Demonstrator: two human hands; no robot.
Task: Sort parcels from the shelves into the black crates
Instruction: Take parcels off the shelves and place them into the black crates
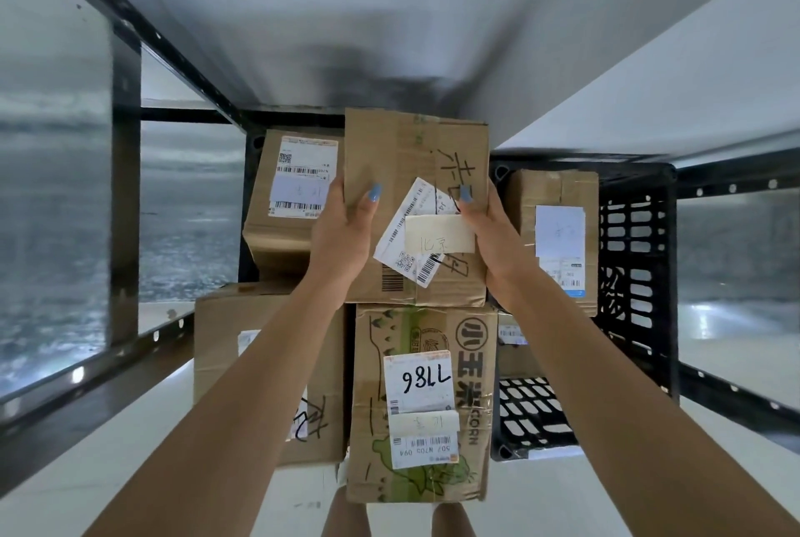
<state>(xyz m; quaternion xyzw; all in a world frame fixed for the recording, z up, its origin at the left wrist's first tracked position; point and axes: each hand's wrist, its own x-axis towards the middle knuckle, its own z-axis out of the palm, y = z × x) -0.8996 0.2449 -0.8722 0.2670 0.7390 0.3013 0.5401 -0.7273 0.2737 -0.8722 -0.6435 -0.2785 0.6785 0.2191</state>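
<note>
Since both hands are on that held parcel (402, 147), how's the grip looking, and which way does it have to go from there? (shelf_lurker)

Pretty solid imo. You've got the left hand (342, 233) on its left edge and the right hand (498, 233) on its right edge. The fingers go out of sight round the sides and both thumbs (372, 194) are pressed flat on the top face. The right one lands on the shipping label (407, 242). So it's squeezed between two palms, not pinched. Can't tell if it's lifted clear or resting on the stack underneath. (crate_nerd)

And where's it sitting? (shelf_lurker)

Dead centre, long axis running near to far, right above the corn box (424, 363), with a brown box (259, 341) near left. What matters is that the black crate (636, 277) is straight off to the right of the grip, so the right hand is nearer and would probably lead.

One boxed parcel (550, 190) fills the crate's far end and the near end shows bare lattice floor. My guess is it swings right and comes a bit nearer, keeping that long axis as it is so it slots in.

Far left there's a labelled box (281, 233) against a black post (247, 242). Might be a second crate, can't say. The risk I see is clipping the crate rim on the way over. (crate_nerd)
</note>
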